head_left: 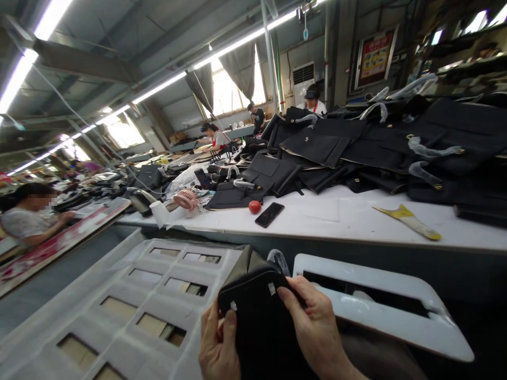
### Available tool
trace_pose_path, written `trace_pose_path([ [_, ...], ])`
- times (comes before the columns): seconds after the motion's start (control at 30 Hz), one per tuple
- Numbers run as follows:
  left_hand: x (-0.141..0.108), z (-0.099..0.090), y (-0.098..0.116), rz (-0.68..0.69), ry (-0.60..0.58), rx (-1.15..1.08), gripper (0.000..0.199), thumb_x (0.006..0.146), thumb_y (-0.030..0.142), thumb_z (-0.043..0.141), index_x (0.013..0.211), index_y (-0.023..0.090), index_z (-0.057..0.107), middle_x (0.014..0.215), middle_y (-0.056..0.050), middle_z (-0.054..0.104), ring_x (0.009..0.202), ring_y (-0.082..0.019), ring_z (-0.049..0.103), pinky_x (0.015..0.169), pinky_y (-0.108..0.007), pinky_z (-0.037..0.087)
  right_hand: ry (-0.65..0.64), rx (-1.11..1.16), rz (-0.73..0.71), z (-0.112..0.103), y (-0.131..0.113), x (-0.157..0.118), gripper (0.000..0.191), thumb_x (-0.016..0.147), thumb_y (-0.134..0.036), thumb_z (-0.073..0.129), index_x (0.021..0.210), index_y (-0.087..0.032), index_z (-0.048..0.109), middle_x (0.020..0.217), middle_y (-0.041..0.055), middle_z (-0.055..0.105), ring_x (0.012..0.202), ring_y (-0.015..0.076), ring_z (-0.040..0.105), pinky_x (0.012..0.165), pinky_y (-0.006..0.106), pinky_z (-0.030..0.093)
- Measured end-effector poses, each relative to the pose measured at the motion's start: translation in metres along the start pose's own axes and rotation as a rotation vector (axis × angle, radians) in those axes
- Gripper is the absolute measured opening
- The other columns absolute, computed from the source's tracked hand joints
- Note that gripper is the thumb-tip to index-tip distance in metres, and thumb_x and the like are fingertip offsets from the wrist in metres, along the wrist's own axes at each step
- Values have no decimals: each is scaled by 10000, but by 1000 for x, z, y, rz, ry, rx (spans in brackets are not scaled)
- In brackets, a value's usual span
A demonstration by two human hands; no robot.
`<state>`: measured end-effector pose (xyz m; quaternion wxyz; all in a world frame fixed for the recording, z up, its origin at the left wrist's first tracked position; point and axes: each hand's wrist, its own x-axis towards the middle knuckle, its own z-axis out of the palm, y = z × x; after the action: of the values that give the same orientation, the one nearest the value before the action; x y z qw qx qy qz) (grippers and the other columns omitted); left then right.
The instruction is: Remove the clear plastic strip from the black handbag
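At 6 o'clock of the view, one black leather-look bag piece (259,322) is held up in front of the wearer; its left edge is clamped in the fingers of the left hand (221,338), its right edge in those of the right hand (315,314). The step in hand seems to be steadying or checking the face with two small whitish tabs (271,288); the next move likely calls for both edges kept level. Clockwise from the piece lie one slotted grey-white panel (127,338), at 9, with eight openings visible; one pink fan (187,199), at 11; one red ball (254,207) and one black phone (269,215) on the counter (317,227), at 12; black bags (317,145), too heaped to count, toward 1; one yellow-ended strip (407,221), at 2; and one pale frame (396,330), at 3.
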<state>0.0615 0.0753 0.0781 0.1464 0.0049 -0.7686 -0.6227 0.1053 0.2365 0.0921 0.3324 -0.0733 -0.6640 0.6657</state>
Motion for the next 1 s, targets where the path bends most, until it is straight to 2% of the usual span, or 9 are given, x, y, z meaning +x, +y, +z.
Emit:
trace_pose_path([
  [0.07,9,-8,4,66,-65,18,500,832,531,688,1219,217,638,1150,-16,600,1036,-166,566,809,-157,461,-2,14,-7,1,0,-2,186,976,-301,554,845,-205,643,789,-17,588,715,109,559,661,189,425],
  [0.27,35,-27,-1,35,-330,-21,360,876,461,659,1142,219,685,1143,-41,636,1103,-212,550,914,-237,460,1,-40,-64,4,4,-6,189,978,-250,544,809,-193,608,787,-7,577,727,114,572,676,198,431],
  [0.4,54,-34,44,416,-301,245,307,924,397,608,1215,315,660,1201,-23,563,1034,-159,547,860,-211,446,-77,-88,-163,11,5,-11,174,993,-205,494,882,-183,626,778,4,547,694,117,554,633,224,414],
  [0.47,63,-30,78,577,-453,352,227,909,331,636,1123,324,709,1165,-24,562,960,-145,562,775,-209,452,-121,-100,-188,14,5,-15,180,996,-186,473,914,-178,634,781,9,534,689,117,544,619,234,401],
  [0.53,71,-21,106,515,-756,407,179,914,311,622,1046,317,742,1110,-21,590,793,-111,569,620,-206,436,-142,-103,-194,17,6,-18,179,995,-170,469,918,-176,631,783,9,526,689,116,536,620,237,394],
  [0.63,84,-5,125,335,-1028,471,134,868,282,665,943,280,776,986,-18,633,681,-87,542,588,-207,411,-151,-103,-211,20,6,-20,165,991,-141,471,946,-179,626,796,7,527,691,110,533,620,232,390],
  [0.77,107,10,123,134,-1234,502,146,809,309,723,892,210,789,886,-47,644,793,-138,583,679,-220,439,-174,-111,-218,25,7,-21,149,985,-135,481,959,-170,623,806,14,530,683,113,530,591,239,375],
  [0.87,119,15,125,-4,-1354,554,234,781,364,737,909,175,783,851,-50,614,738,-144,558,593,-218,454,-184,-100,-217,27,8,-21,155,988,-138,475,967,-170,625,801,17,527,676,117,525,590,242,376],
  [1.0,127,19,132,-195,-1419,609,291,739,370,751,936,157,773,897,-50,584,712,-142,558,527,-200,489,-195,-127,-218,30,10,-21,156,990,-145,476,959,-163,627,802,28,531,688,130,529,589,249,382],
])
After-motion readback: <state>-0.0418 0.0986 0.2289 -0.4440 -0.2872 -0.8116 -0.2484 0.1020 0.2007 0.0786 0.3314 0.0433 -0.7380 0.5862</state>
